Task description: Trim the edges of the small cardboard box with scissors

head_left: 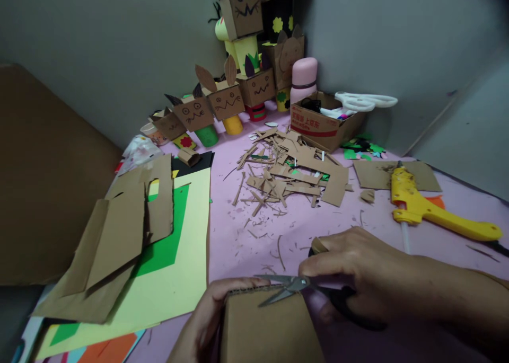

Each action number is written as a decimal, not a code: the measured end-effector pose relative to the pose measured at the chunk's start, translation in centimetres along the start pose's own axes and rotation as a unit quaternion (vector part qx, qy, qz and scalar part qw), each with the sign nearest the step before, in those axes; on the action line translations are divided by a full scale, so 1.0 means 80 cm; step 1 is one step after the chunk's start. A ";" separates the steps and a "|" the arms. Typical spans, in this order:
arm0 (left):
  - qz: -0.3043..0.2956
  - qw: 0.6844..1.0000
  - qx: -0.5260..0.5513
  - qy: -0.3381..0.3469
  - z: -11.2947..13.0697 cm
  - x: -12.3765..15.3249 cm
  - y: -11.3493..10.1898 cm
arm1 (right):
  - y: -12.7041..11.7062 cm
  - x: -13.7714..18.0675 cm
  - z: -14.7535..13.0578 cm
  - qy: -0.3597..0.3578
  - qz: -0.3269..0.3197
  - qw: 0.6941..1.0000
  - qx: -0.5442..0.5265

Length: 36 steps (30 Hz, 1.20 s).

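1. Brown cardboard box [270, 328] sits at bottom centre, its far edge between the scissors' parted blades.
2. Left hand [204, 315] grips the box's left side, fingers close together and bent along that edge.
3. Right hand [358, 267] curls around the black handles of the scissors [293, 285]; some fingers are hidden.
4. Yellow glue gun [409, 201] lies beyond the right wrist.

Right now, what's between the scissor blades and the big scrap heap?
Head view: pink tabletop strewn with small bits, plus a thin curved strip, between the scissor blades and the scrap heap.
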<state>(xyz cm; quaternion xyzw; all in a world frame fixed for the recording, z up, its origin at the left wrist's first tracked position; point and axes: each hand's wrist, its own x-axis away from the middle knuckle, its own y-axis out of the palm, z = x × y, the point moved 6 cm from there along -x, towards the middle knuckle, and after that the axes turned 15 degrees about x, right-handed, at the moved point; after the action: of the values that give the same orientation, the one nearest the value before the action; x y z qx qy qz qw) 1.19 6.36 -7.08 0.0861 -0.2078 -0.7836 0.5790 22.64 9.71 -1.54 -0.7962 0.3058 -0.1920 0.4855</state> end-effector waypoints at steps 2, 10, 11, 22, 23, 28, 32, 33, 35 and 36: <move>-0.010 1.000 0.005 0.010 0.002 -0.004 -0.001 | 0.001 -0.001 0.000 -0.005 0.007 1.000 -0.005; 0.016 0.993 0.006 -0.113 0.008 -0.013 0.010 | 0.003 0.000 0.004 -0.022 0.047 0.998 -0.034; 0.021 0.992 0.007 -0.123 0.008 -0.008 0.009 | 0.003 0.000 0.004 -0.021 0.042 0.998 -0.028; -0.047 0.997 0.032 -0.059 -0.017 0.020 -0.010 | 0.000 0.000 -0.001 -0.029 0.029 0.999 0.004; -0.045 0.997 0.028 -0.058 -0.017 0.019 -0.012 | 0.000 0.000 -0.001 -0.030 0.032 0.999 0.001; -0.050 0.998 0.034 -0.034 -0.005 0.016 -0.012 | 0.001 0.002 0.001 -0.032 0.037 0.999 0.004; -0.043 0.997 0.064 -0.022 -0.002 0.013 -0.009 | 0.000 0.004 0.001 -0.039 0.061 0.997 0.028; -0.049 0.996 0.070 -0.022 -0.003 0.014 -0.007 | 0.000 0.004 0.001 -0.041 0.065 0.997 0.031; -0.039 0.996 0.082 -0.021 -0.004 0.016 -0.005 | 0.000 0.004 0.002 -0.045 0.070 0.996 0.037; -0.021 0.996 0.081 -0.029 -0.006 0.017 -0.006 | 0.000 0.005 0.002 -0.047 0.075 0.995 0.039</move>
<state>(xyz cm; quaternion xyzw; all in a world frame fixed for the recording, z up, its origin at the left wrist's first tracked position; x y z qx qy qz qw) 0.52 5.05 -7.54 0.1143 -0.2860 -0.7783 0.5472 23.00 9.55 -1.60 -0.7594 0.3340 -0.1290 0.5432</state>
